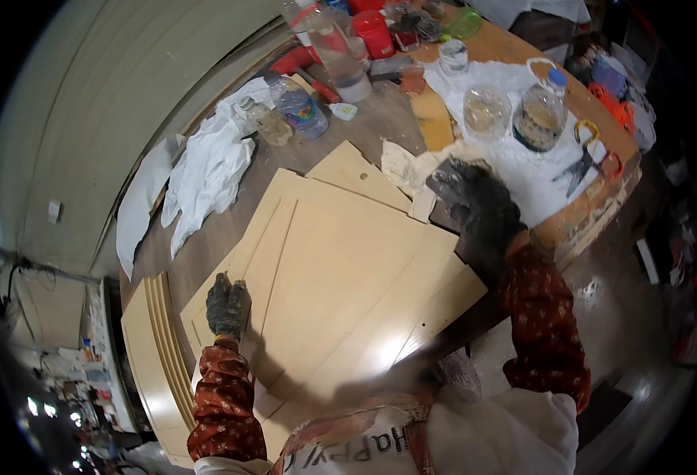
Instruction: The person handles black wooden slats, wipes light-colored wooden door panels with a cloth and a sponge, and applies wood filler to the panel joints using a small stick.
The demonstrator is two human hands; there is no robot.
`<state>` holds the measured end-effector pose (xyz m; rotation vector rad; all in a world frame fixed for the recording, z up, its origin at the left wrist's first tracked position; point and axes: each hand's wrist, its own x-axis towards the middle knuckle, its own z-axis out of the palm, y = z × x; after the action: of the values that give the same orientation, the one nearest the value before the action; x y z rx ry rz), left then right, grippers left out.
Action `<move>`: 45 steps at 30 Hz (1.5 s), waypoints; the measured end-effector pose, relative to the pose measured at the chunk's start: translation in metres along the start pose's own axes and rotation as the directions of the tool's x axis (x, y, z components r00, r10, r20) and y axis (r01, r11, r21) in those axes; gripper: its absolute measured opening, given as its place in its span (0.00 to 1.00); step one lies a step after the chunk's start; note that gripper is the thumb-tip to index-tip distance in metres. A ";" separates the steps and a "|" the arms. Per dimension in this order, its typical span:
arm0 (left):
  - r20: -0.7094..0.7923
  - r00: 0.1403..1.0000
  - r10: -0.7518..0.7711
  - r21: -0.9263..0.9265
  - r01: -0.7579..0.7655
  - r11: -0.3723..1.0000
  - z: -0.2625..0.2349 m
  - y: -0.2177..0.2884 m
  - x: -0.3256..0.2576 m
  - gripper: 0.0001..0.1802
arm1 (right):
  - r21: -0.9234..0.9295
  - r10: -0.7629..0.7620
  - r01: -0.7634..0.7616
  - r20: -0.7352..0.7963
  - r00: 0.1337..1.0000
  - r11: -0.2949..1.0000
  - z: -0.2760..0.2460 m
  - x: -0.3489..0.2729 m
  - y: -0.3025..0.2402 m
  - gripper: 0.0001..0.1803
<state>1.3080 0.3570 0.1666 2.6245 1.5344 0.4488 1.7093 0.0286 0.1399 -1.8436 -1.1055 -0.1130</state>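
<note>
A cream-coloured cabinet door panel (348,261) with grooved lines lies in front of me, on top of another cream panel (356,172) that has a small hole. My left hand (228,305), in a dark grey glove, rests on its left frame strip with the fingers stretched out and nothing in them. Beyond the panel's right corner, my right hand (487,206), in a stained dark glove, is closed on a dark grey flat piece (446,179); its exact kind is unclear. A crumpled cream cloth (400,165) lies beside that hand.
Curved cream mouldings (166,340) lie at left, near white cloths (210,170). Bottles (297,107) and a red container (373,33) stand at the back. On white sheeting at right are a clear tub (487,109), a blue-capped jug (540,117) and scissors (582,162).
</note>
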 end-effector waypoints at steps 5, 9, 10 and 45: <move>0.069 0.983 0.168 0.028 -0.170 0.985 -0.001 0.011 0.015 0.30 | -0.407 -0.347 0.475 0.350 0.870 0.780 -0.025 0.024 0.017 0.30; 0.134 0.961 0.242 0.014 -0.246 0.969 -0.003 0.032 0.022 0.30 | -0.444 -0.245 0.423 0.403 0.882 0.790 -0.024 0.015 0.006 0.27; 0.176 0.963 0.205 0.035 -0.214 0.976 -0.008 0.045 0.021 0.31 | -0.454 -0.243 0.421 0.399 0.884 0.785 -0.025 0.012 0.001 0.27; -0.011 1.000 0.000 0.149 0.002 0.989 0.015 0.149 -0.032 0.28 | -0.107 -0.543 0.732 0.600 0.587 0.672 0.052 0.146 -0.031 0.25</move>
<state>1.4232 0.2562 0.1756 2.7356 1.6333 0.3625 1.7543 0.1660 0.2050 -1.6977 -2.2791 -0.2550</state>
